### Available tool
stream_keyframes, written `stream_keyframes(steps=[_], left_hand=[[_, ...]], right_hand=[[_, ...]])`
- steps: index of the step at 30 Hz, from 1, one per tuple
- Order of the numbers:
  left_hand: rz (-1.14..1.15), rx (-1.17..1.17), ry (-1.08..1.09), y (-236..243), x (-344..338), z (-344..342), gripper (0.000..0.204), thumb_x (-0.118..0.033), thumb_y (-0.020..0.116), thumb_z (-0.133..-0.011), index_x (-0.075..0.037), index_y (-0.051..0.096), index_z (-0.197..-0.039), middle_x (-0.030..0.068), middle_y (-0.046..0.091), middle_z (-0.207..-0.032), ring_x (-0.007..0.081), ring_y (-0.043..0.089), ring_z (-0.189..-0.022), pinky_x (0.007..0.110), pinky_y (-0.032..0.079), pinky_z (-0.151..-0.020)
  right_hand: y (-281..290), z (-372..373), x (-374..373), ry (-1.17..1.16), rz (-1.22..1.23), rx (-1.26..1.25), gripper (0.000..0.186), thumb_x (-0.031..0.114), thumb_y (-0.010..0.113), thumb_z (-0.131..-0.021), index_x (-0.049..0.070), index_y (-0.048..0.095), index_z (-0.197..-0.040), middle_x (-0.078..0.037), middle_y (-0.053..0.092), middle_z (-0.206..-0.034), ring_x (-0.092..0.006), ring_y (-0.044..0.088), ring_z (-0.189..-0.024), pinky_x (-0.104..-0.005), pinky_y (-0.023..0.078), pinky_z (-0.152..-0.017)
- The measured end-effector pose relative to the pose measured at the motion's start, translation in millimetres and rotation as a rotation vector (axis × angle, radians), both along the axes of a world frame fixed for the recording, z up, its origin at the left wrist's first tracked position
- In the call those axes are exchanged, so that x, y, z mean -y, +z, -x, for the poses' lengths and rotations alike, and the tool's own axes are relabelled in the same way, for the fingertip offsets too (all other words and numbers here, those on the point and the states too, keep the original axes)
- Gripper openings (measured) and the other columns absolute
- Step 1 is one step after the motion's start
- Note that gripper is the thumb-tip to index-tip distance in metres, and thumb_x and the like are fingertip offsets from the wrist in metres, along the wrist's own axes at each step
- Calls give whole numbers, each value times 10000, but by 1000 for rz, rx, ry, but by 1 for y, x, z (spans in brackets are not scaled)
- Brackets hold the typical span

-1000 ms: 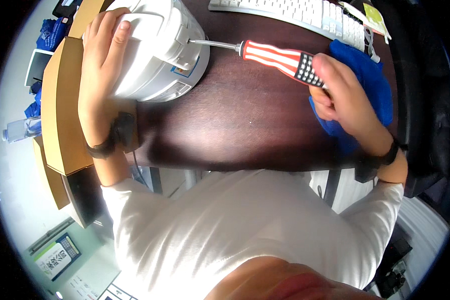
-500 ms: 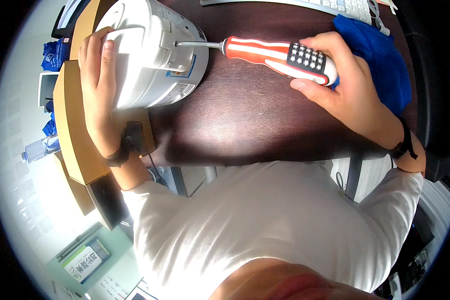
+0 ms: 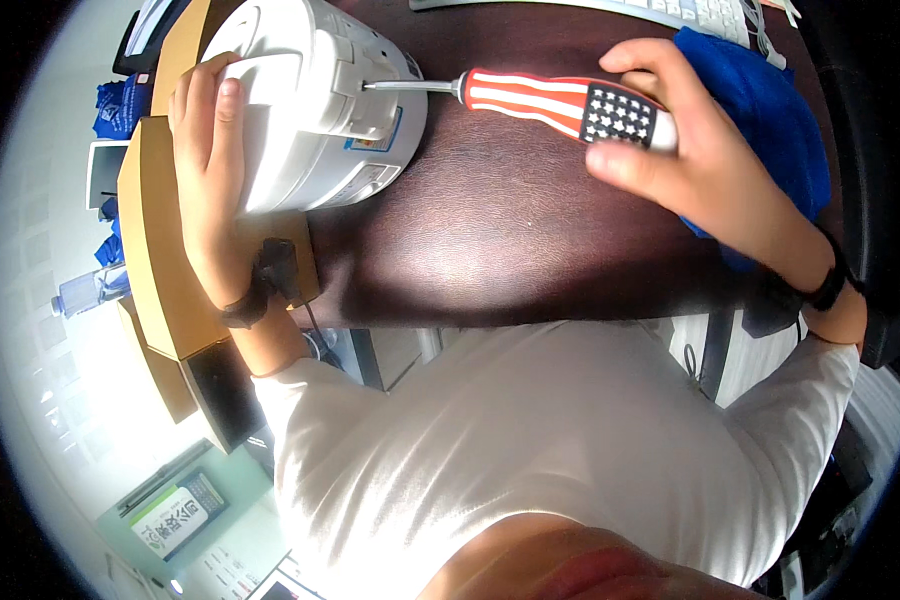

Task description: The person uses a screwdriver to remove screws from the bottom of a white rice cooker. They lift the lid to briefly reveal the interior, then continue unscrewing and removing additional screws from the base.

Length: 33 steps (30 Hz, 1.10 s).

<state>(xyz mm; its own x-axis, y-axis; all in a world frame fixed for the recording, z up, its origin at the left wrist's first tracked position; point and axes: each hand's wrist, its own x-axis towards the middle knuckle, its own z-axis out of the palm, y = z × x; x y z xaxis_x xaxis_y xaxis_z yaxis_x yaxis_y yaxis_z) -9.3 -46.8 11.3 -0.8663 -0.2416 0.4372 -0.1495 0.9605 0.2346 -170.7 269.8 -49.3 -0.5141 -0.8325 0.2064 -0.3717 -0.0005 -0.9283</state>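
Observation:
A white rice cooker (image 3: 325, 150) lies at the upper left of the desk, its lid toward the left. My left hand (image 3: 208, 160) grips it over the lid side. A screwdriver (image 3: 525, 95) with a red-and-white striped, starred handle reaches horizontally to the cooker's hinge-like fitting, its tip at a small spot there. My right hand (image 3: 695, 160) holds the handle's butt end with thumb below and fingers above. A blue cloth (image 3: 775, 135) lies behind that hand.
A white keyboard (image 3: 630, 12) runs along the desk's far edge (image 3: 490, 270) side, with cables at its right. Cardboard boxes (image 3: 155, 240) stand at the left, beside a black plug and cord (image 3: 288, 270), with a water bottle (image 3: 90, 290) beyond.
My right hand has loosened from a fuller wrap to a fingertip grip on the handle, which has turned, its star pattern shifting. The whole view has shifted; my left hand stays on the cooker.

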Motion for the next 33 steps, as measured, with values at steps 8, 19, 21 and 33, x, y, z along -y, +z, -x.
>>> stream_keyframes(steps=[8,19,21,33], left_hand=[[33,-8,-23,6,1,-2,369,-320,425,-944,-7,550,-1094,155,539,-1067,304,485,-1039,365,359,-927],[32,3,-8,1,2,-1,357,-304,418,-950,-10,549,-1104,158,538,-1058,310,485,-1029,362,360,-923],[48,-3,4,4,0,-3,365,-313,414,-951,-10,549,-1102,158,539,-1056,314,485,-1024,365,359,-923],[69,-17,-18,3,1,0,369,-328,410,-951,-10,551,-1075,159,543,-1030,322,481,-1005,370,356,-909]], right_hand=[[1,10,-3,131,-147,-500,478,165,752,-747,39,497,-1132,-128,632,-920,-205,662,-788,-255,535,-665],[17,15,2,273,-382,931,475,517,468,-898,53,519,-808,20,398,-456,-48,307,-294,-202,250,-307],[15,22,-5,353,-334,884,399,436,587,-861,48,501,-889,-22,499,-543,-100,441,-366,-218,360,-368],[6,11,2,14,74,-684,365,195,694,-802,41,494,-1065,-107,617,-863,-163,642,-741,-259,511,-638]])
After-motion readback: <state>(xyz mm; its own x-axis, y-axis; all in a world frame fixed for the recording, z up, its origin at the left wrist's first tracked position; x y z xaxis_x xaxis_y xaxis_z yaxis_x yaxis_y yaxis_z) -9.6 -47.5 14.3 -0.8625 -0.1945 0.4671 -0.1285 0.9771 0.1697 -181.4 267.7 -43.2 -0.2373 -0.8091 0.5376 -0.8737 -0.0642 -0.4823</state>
